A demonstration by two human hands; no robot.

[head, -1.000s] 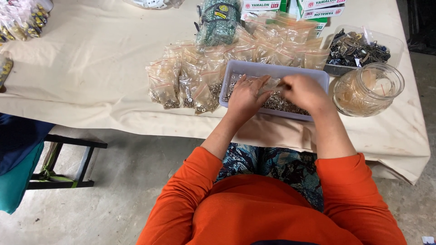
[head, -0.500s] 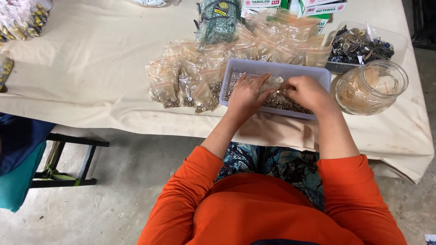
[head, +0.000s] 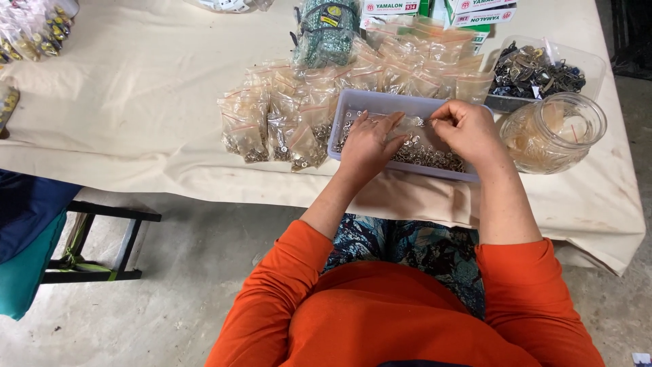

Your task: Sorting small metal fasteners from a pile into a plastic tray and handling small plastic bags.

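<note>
The step in hand is filling a small clear bag with metal rings from the pale lilac tray, which sits near the front edge of the cloth-covered table.

The left hand lies palm down over the left half of the tray, fingers spread, fingertips on the bag. The right hand is curled at the right end of the tray, thumb and forefinger pinched together, apparently on the bag's mouth (what lies between the fingertips is too small to confirm).

To do this step well:
- Keep the bag's mouth low over the tray, so that dropped rings fall back among the loose ones.
- Hold the bag flat with the left fingertips while the right hand works at the opening.
- Keep the elbow clear of the glass jar, just right of the tray.

Filled bags lie heaped just left of the tray and behind it.
</note>
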